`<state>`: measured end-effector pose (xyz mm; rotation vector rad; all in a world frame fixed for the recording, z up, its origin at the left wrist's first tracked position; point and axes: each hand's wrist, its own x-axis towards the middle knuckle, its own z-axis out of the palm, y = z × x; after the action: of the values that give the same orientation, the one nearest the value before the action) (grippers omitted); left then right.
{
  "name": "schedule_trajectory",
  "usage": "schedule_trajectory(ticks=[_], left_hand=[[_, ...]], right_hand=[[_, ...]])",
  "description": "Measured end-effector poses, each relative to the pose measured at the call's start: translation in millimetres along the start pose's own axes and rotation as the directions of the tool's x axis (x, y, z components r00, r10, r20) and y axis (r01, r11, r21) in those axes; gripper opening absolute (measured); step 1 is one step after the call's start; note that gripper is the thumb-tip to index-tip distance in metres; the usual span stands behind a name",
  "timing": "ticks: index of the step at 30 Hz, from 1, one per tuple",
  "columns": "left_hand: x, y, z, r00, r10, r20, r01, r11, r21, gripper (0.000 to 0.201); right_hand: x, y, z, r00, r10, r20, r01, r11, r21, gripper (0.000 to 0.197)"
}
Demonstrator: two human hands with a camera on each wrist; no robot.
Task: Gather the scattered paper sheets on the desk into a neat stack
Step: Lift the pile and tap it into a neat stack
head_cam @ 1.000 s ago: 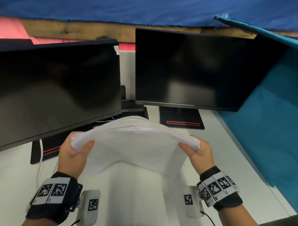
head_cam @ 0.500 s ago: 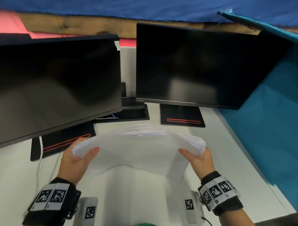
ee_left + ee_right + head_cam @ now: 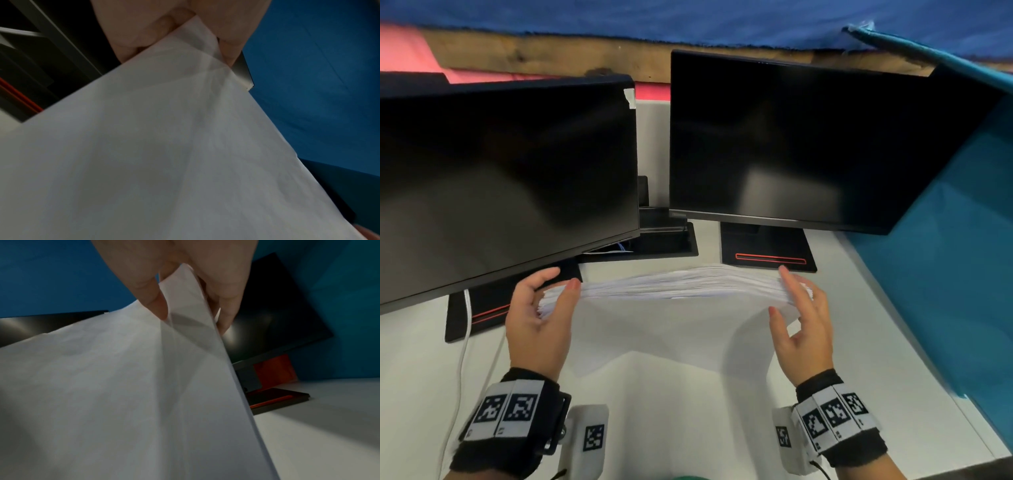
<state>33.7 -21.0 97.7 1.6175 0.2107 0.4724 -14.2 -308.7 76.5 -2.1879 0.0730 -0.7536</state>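
Left hand (image 3: 536, 322) pinching paper stack (image 3: 681, 286) | right hand (image 3: 803, 322) pinching opposite end | stack upright before right monitor (image 3: 808, 144)

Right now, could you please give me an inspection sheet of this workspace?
Surface: white desk, bare patches visible.
Job's things: paper stack held upright on edge, top edges uneven.
Clutter: nothing seen.
Grippers: left hand pinches the stack's left end; right hand holds its right end between thumb and straight fingers.
Cables: white cable beside the left monitor base.
Surroundings: two dark monitors; teal partition.
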Motion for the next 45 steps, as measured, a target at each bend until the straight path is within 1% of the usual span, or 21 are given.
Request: schedule_trajectory(ticks=[5, 10, 14, 16, 17, 18, 20, 21, 22, 25, 27, 30, 32, 33, 34, 35, 38, 40, 42, 43, 45], left_hand=[[3.7, -4.4, -3.1, 0.999, -0.044, 0.003, 0.044, 0.999, 0.031, 0.025], [6.7, -6.0, -2.4, 0.998, -0.056, 0.004, 0.056, 0.998, 0.019, 0.009], [9.2, -6.9, -2.1, 0.997, -0.077, 0.025, 0.077, 0.997, -0.016, 0.01], [7.8, -3.2, -4.9, 0.99, -0.075, 0.117, 0.077, 0.997, -0.011, 0.012], [6.7, -1.8, -7.9, 0.978, -0.075, 0.193, 0.079, 0.997, -0.014, 0.021], [7.0, -3.9, -12.7, 0.961, -0.072, 0.268, 0.08, 0.997, -0.02, 0.035], [10.0, -10.3, -23.0, 0.929, -0.083, 0.361, 0.087, 0.996, 0.003, 0.066], [11.3, -11.6, -24.9, 0.918, -0.098, 0.384, 0.095, 0.995, 0.027, 0.073], [13.2, -13.7, -25.0, 0.914, -0.107, 0.391, 0.092, 0.994, 0.056, 0.074], [14.6, -14.9, -18.4, 0.933, -0.079, 0.351, 0.028, 0.988, 0.149, 0.065], [17.8, -19.9, -20.0, 0.945, -0.109, 0.309, 0.062, 0.985, 0.159, 0.059], [20.4, -32.7, -29.9, 0.901, -0.166, 0.4, 0.122, 0.983, 0.134, 0.059], [17.5, -36.4, -27.6, 0.88, -0.169, 0.443, 0.104, 0.98, 0.168, 0.036], [15.2, -34.4, -24.1, 0.886, -0.144, 0.442, 0.073, 0.982, 0.175, 0.025], [13.8, -34.0, -22.0, 0.901, -0.117, 0.418, 0.042, 0.982, 0.184, 0.022], [13.8, -34.6, -20.7, 0.916, -0.077, 0.393, 0.01, 0.986, 0.168, 0.021], [14.4, -35.1, -26.9, 0.934, -0.082, 0.349, 0.025, 0.986, 0.166, 0.018], [11.0, -38.0, -30.8, 0.913, -0.122, 0.39, 0.043, 0.978, 0.204, 0.02], [5.0, -39.4, -28.8, 0.894, -0.152, 0.421, 0.045, 0.966, 0.255, 0.022], [3.3, -39.1, -26.9, 0.906, -0.158, 0.392, 0.057, 0.964, 0.258, 0.018], [3.8, -37.8, -23.6, 0.939, -0.18, 0.293, 0.117, 0.969, 0.219, 0.018]], right_hand=[[0.2, 1.4, -2.5, 0.999, -0.024, 0.035, 0.024, 1.0, -0.008, 0.052], [0.4, 2.7, -4.0, 0.999, 0.003, 0.051, -0.002, 1.0, -0.014, 0.065], [-0.9, 2.7, -3.1, 0.988, 0.134, 0.081, -0.142, 0.985, 0.098, 0.088], [1.0, 9.2, -4.5, 0.971, 0.221, 0.088, -0.236, 0.944, 0.229, 0.096], [2.8, 12.6, -5.6, 0.954, 0.277, 0.115, -0.299, 0.911, 0.284, 0.096], [4.1, 16.3, -6.6, 0.926, 0.332, 0.18, -0.374, 0.871, 0.317, 0.091], [7.4, 19.2, -6.9, 0.848, 0.417, 0.328, -0.519, 0.78, 0.349, 0.062], [9.3, 17.0, -5.9, 0.819, 0.442, 0.366, -0.562, 0.745, 0.358, 0.046], [10.9, 17.4, -3.7, 0.808, 0.445, 0.387, -0.576, 0.733, 0.36, 0.037], [14.0, 18.1, 2.5, 0.805, 0.445, 0.393, -0.582, 0.723, 0.374, 0.034], [12.2, 19.2, 3.7, 0.802, 0.459, 0.382, -0.59, 0.71, 0.385, 0.033], [7.2, 28.7, 3.3, 0.787, 0.473, 0.395, -0.609, 0.694, 0.383, 0.035], [7.0, 28.7, 5.5, 0.775, 0.479, 0.412, -0.623, 0.687, 0.373, 0.035], [8.3, 27.3, 7.3, 0.776, 0.489, 0.399, -0.625, 0.686, 0.373, 0.034], [9.8, 26.3, 8.3, 0.78, 0.491, 0.387, -0.621, 0.685, 0.382, 0.033], [11.9, 22.2, 8.5, 0.787, 0.493, 0.371, -0.613, 0.688, 0.389, 0.032], [12.5, 25.6, 7.5, 0.796, 0.503, 0.337, -0.603, 0.708, 0.367, 0.03], [5.9, 34.1, 9.2, 0.773, 0.529, 0.351, -0.63, 0.703, 0.33, 0.028], [-0.5, 40.4, 14.3, 0.74, 0.567, 0.361, -0.667, 0.686, 0.29, 0.045], [-1.3, 39.3, 15.1, 0.739, 0.575, 0.351, -0.669, 0.687, 0.285, 0.048], [1.9, 36.1, 14.6, 0.75, 0.575, 0.326, -0.659, 0.691, 0.297, 0.038]])
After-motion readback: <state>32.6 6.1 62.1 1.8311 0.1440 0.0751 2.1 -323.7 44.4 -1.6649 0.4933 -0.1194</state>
